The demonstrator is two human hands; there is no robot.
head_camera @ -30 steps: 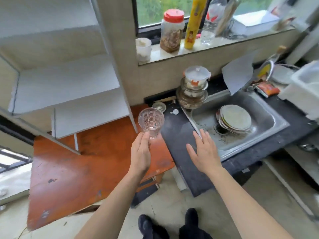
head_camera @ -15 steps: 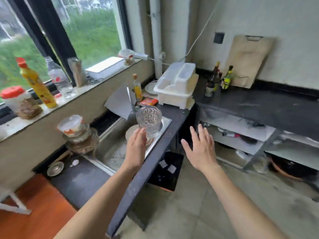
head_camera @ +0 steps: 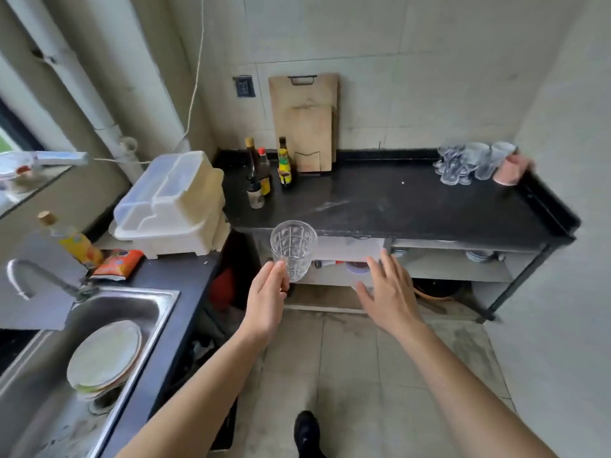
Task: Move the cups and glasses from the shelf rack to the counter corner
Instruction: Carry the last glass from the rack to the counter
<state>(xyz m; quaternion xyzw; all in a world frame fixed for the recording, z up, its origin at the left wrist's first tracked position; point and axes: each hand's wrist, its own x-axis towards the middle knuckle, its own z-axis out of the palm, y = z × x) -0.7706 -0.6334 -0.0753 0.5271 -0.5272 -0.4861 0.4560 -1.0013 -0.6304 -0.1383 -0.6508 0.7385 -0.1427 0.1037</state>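
Observation:
My left hand [head_camera: 266,300] holds a clear patterned glass [head_camera: 292,247] upright by its base, in front of the black counter [head_camera: 396,206]. My right hand [head_camera: 388,290] hangs open beside it, fingers spread and holding nothing. At the counter's far right corner stand several clear glasses [head_camera: 463,163] and a pink cup [head_camera: 510,171], close together against the wall. The shelf rack is out of view.
Sauce bottles [head_camera: 264,173] and wooden cutting boards [head_camera: 304,123] stand at the counter's back left. A white dish rack [head_camera: 172,206] sits left of it, beside a steel sink [head_camera: 99,345] holding plates. Shelves [head_camera: 456,266] run under the counter. Tiled floor lies ahead.
The view has swung right from the sink and window to the black counter. My left hand still carries the glass; my right hand stays open beside it.

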